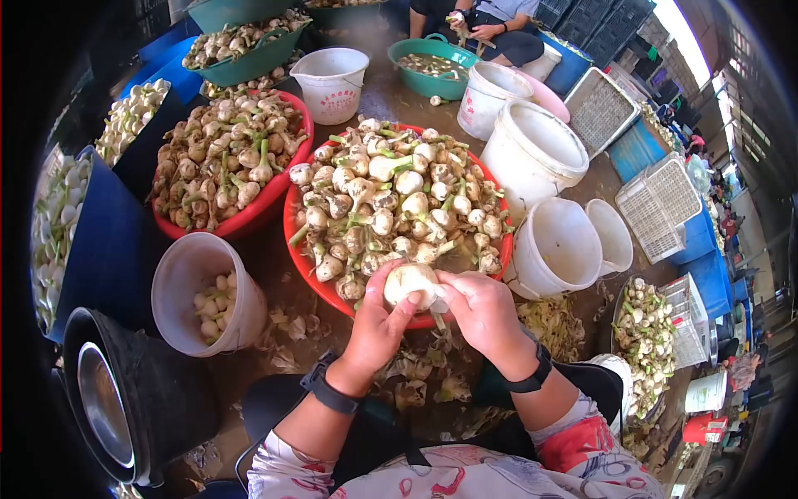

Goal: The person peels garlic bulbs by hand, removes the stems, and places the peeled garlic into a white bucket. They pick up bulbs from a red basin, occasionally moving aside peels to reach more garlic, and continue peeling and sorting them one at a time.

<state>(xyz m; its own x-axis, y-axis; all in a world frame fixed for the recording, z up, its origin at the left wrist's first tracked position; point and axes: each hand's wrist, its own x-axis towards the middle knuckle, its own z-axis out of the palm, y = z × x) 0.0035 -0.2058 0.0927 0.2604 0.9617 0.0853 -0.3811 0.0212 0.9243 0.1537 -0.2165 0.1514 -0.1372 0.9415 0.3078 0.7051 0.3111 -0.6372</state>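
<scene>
My left hand [378,320] is closed around a pale garlic bulb [411,284], its thumb across the near side. My right hand [482,312] has its fingers pinched at the bulb's right side, on the skin or stem end. Both hands are over the near rim of a red basin [301,264] heaped with soiled garlic bulbs [382,200] that have short green stems. To the left stands a white bucket [179,312] with several peeled white bulbs [215,308] in its bottom.
A second red basin [304,133] of garlic is at the upper left. White buckets [559,245] stand to the right. A black bucket [166,399] is at the lower left. Peelings [411,378] lie on the floor. Another person [499,21] sits beyond a green basin [424,83].
</scene>
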